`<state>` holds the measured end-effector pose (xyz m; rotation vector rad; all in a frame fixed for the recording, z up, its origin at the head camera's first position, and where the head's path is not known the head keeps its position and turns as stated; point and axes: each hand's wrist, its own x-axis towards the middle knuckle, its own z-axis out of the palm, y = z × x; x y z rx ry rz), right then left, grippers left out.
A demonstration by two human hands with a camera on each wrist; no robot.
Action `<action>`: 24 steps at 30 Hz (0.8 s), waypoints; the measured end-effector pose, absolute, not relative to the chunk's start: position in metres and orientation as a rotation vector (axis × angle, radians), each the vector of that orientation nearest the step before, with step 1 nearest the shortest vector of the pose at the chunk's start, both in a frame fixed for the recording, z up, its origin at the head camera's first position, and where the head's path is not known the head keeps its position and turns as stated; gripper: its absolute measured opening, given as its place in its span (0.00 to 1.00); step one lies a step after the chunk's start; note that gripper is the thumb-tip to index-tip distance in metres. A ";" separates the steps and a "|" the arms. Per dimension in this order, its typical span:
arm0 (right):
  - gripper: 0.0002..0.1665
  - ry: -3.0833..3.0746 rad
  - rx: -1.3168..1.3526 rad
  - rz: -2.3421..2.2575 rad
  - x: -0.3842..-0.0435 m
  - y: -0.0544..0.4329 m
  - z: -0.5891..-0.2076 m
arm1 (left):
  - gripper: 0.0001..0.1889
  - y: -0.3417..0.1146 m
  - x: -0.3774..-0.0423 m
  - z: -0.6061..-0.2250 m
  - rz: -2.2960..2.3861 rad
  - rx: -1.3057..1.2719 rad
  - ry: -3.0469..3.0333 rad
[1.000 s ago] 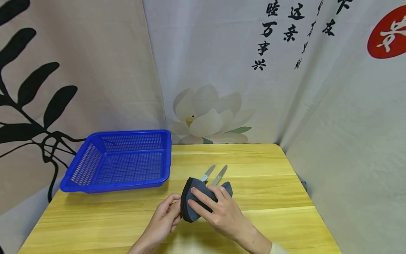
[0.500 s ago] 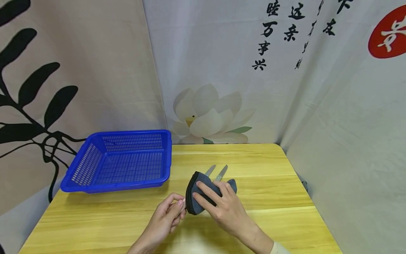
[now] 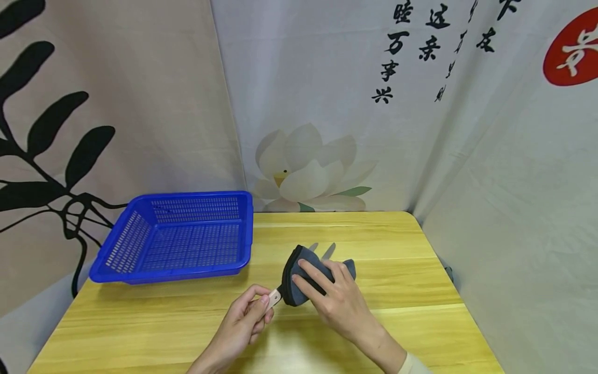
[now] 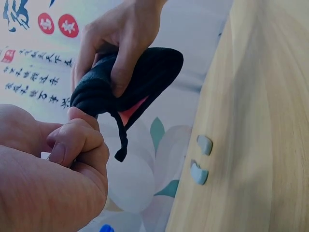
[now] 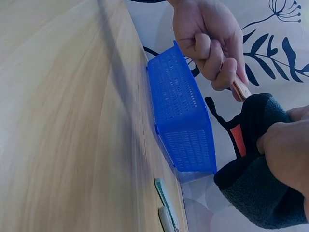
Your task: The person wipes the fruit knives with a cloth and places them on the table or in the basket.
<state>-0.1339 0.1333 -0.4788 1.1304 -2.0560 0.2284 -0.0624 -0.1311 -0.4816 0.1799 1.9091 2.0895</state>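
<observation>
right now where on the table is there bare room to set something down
Bare table lies right of the right hand, out to the edge, and between the blue basket and the left hand. Crowded: the middle, by the hands, dark pouch and two blades.

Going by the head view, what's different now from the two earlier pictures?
The right hand has carried the grey-blue cloth up and to the picture's right, baring the pale handle that the left hand pinches. The cloth now hides more of the two slim pieces. Neither hand let go; the left hand and blue basket stayed put.
</observation>
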 end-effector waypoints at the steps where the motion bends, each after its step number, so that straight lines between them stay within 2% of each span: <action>1: 0.21 -2.061 1.126 0.225 -0.134 0.134 -0.479 | 0.21 -0.131 -0.062 -0.482 2.089 0.179 1.909; 6: 0.22 -2.094 1.110 0.208 -0.137 0.139 -0.478 | 0.21 -0.131 -0.062 -0.482 2.095 0.179 1.905; 11: 0.30 -2.101 1.098 0.199 -0.141 0.143 -0.478 | 0.20 -0.131 -0.062 -0.482 2.091 0.171 1.910; 14: 0.32 -2.101 1.091 0.199 -0.143 0.146 -0.479 | 0.20 -0.131 -0.062 -0.482 2.082 0.168 1.909; 24: 0.26 -2.105 1.060 0.202 -0.149 0.154 -0.479 | 0.20 -0.132 -0.061 -0.482 2.070 0.159 1.909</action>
